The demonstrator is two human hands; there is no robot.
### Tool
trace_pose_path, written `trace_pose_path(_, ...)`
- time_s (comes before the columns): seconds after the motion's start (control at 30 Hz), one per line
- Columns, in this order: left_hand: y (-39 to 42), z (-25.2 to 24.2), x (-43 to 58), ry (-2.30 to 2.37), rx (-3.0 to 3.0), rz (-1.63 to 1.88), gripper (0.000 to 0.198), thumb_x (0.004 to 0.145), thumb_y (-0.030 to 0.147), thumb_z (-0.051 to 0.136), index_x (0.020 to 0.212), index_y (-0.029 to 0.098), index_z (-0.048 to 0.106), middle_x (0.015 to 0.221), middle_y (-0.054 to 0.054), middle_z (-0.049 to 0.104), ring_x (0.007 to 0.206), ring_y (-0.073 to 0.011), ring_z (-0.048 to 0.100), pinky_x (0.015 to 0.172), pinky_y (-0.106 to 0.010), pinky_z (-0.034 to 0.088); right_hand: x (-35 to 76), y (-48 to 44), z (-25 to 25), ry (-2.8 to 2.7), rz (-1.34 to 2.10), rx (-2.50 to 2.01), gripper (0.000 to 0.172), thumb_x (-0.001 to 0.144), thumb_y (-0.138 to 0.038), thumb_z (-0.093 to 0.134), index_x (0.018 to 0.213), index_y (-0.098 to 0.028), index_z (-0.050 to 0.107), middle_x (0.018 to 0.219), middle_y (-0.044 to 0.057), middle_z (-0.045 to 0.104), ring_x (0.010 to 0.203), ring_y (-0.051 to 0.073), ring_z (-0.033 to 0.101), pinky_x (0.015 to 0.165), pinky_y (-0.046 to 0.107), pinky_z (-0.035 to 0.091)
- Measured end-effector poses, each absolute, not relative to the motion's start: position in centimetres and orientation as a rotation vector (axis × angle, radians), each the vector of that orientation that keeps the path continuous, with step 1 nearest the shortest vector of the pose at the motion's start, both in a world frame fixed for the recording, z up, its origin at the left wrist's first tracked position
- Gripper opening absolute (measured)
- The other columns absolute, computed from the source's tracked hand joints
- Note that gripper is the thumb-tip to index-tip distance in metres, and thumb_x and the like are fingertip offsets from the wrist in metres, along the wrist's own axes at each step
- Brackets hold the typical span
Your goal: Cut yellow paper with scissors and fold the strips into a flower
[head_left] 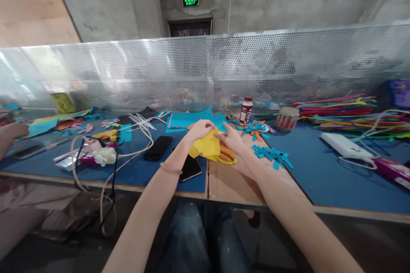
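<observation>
A folded yellow sheet of paper (205, 147) lies between my hands at the middle of the table. My left hand (200, 129) pinches its top edge with fingers closed. From the right, my right hand (231, 137) grips the sheet's right side, fingers closed on it. Under the paper, yellow-handled scissors (226, 159) lie on the wood. Blue paper sheets (188, 118) lie just behind my hands.
Two black phones (157, 147) (189, 167) lie left of the paper. Blue paper bows (272, 155), a small bottle (246, 111), a tape roll (287, 118), coloured sticks (346, 113), a white power bank (346, 146) sit right. Another person's hand (13, 131) rests far left. A perforated metal screen (205, 72) backs the table.
</observation>
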State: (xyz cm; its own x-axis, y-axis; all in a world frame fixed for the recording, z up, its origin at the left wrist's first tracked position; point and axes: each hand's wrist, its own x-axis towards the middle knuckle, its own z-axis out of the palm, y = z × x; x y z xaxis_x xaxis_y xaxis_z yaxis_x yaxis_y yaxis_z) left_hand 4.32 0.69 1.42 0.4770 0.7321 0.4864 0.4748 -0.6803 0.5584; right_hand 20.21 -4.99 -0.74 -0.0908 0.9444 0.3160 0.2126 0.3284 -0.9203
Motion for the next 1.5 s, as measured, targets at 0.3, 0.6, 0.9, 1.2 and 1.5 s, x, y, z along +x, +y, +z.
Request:
trace_pose_path(0.3, 2.3, 1.3, 3.2, 1.146, 2.285, 1.263, 0.017, 0.08, 0.025, 0.05, 0.08, 0.016, 0.065, 0.086, -0.007, 0.067, 0.081, -0.0193, 0.06, 0.073, -0.029, 0.044, 19.9, -5.7, -0.1, -1.592, 0.902, -1.068, 0.079, 0.075, -0.022, 0.066, 0.141, -0.01, 0.025, 0.056, -0.003, 0.061, 0.054, 0.014, 0.059, 0.052, 0.024, 0.05)
trace_pose_path(0.6, 3.4, 1.1, 1.9, 1.237, 2.172, 1.397, 0.018, 0.08, 0.025, 0.051, 0.082, 0.016, 0.067, 0.085, -0.008, 0.068, 0.079, -0.0199, 0.06, 0.075, -0.03, 0.044, 19.4, -6.4, 0.0, -1.595, 1.071, -1.009, 0.079, 0.082, -0.018, 0.058, 0.144, -0.012, 0.009, 0.073, 0.004, 0.07, 0.066, 0.018, 0.069, 0.064, 0.031, 0.057)
trace_pose_path(0.9, 4.1, 0.6, 1.4, 1.248, 2.064, 1.465, 0.016, 0.078, 0.027, 0.055, 0.078, 0.016, 0.067, 0.087, -0.008, 0.068, 0.084, -0.02, 0.059, 0.081, -0.03, 0.042, 19.6, -6.4, -0.3, -1.692, 1.095, -1.032, 0.078, 0.08, -0.02, 0.06, 0.143, -0.013, 0.014, 0.073, 0.007, 0.072, 0.064, 0.02, 0.069, 0.057, 0.03, 0.057)
trace_pose_path(1.2, 4.8, -0.4, -0.7, 1.21, 1.802, 1.49, 0.033, 0.077, 0.042, 0.051, 0.087, 0.014, 0.065, 0.09, -0.009, 0.067, 0.079, -0.0187, 0.06, 0.065, -0.026, 0.044, 20.5, -4.7, -1.9, -1.707, 0.585, -1.114, 0.055, 0.084, -0.032, 0.05, 0.135, -0.017, 0.035, 0.096, 0.009, 0.067, 0.073, 0.016, 0.063, 0.066, 0.03, 0.052)
trace_pose_path(1.5, 4.6, -0.5, 0.5, 1.143, 1.711, 1.4, 0.032, 0.074, 0.043, 0.053, 0.084, 0.015, 0.064, 0.085, -0.007, 0.067, 0.071, -0.0176, 0.06, 0.058, -0.025, 0.044, 20.5, -3.6, -2.4, -1.754, 0.313, -1.032, 0.054, 0.074, -0.025, 0.059, 0.127, -0.019, 0.048, 0.118, 0.009, 0.056, 0.083, 0.016, 0.058, 0.077, 0.032, 0.048)
